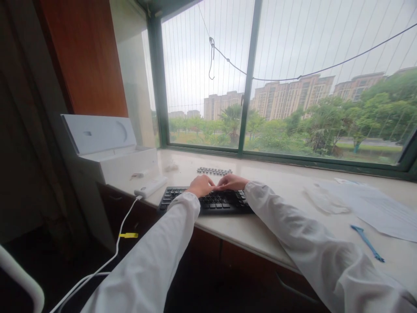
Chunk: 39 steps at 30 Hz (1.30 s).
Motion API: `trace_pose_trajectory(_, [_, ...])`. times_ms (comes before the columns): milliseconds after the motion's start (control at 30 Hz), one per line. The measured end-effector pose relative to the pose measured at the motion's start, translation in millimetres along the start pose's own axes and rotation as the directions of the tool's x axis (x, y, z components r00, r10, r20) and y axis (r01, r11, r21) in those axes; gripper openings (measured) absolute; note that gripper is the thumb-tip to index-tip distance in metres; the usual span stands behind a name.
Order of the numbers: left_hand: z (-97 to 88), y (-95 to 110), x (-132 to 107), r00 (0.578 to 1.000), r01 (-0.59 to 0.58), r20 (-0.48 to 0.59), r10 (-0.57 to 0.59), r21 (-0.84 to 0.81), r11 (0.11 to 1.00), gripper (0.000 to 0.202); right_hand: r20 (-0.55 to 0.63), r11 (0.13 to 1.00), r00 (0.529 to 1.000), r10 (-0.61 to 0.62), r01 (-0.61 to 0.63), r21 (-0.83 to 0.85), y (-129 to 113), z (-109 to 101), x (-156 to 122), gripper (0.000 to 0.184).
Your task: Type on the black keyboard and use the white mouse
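Note:
A black keyboard (208,202) lies on the pale windowsill counter (280,182). Both arms in white sleeves reach over it. My left hand (201,185) rests curled at the keyboard's far edge, and my right hand (232,182) sits beside it with the fingertips of both pressed together around something too small to name. Just beyond the hands, a row of loose dark keycaps (214,171) lies on the counter.
An open white box (107,150) stands at the left, with a white power strip (150,187) and its cable (122,226) hanging off the edge. Papers (374,204), clear plastic wrap (325,201) and a blue tool (368,242) lie at the right. A barred window runs behind.

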State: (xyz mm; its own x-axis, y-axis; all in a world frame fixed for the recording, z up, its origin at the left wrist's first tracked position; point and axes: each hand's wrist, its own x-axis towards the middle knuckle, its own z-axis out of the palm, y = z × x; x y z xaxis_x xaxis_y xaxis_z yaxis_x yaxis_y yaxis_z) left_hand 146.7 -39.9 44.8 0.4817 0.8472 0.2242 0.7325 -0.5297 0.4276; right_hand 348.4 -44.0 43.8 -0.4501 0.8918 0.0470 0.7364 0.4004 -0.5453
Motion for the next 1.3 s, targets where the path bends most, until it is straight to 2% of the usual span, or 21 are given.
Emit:
trace_pose_trajectory(167, [3.9, -6.2, 7.1, 0.999, 0.029, 0.040, -0.027, -0.058, 0.998, 0.046, -0.008, 1.000, 1.000, -0.012, 0.012, -0.017, 2.5, -1.5, 0.2, 0.058])
trace_pose_trajectory(400, [1.7, -5.9, 12.3, 0.990, 0.120, 0.081, -0.112, -0.097, 0.988, 0.033, 0.012, 0.997, 0.997, -0.071, 0.071, 0.013, 8.5, 0.0, -0.2, 0.058])
trace_pose_trajectory(567, [0.2, -4.5, 13.6, 0.991, 0.119, 0.078, -0.110, -0.116, 0.986, 0.028, -0.077, 0.996, 0.995, -0.063, 0.058, -0.061, 9.3, 4.7, 0.9, 0.050])
trace_pose_trajectory(867, [1.8, -8.1, 13.8, 0.994, 0.065, 0.100, -0.053, -0.129, 0.989, 0.033, -0.115, 0.989, 0.988, -0.101, 0.087, -0.121, 8.2, 5.9, 1.6, 0.044])
trace_pose_trajectory(1100, [-1.9, -12.5, 11.2, 0.990, -0.093, 0.102, 0.102, -0.089, 0.992, 0.032, -0.131, 0.991, 0.987, -0.098, 0.085, -0.101, 11.1, 4.8, 2.9, 0.041])
trace_pose_trajectory(1300, [-4.1, -11.5, 7.3, 0.986, -0.125, 0.096, 0.134, -0.091, 0.988, 0.030, -0.122, 0.992, 0.989, -0.084, 0.072, -0.102, 7.6, 2.7, 0.8, 0.038])
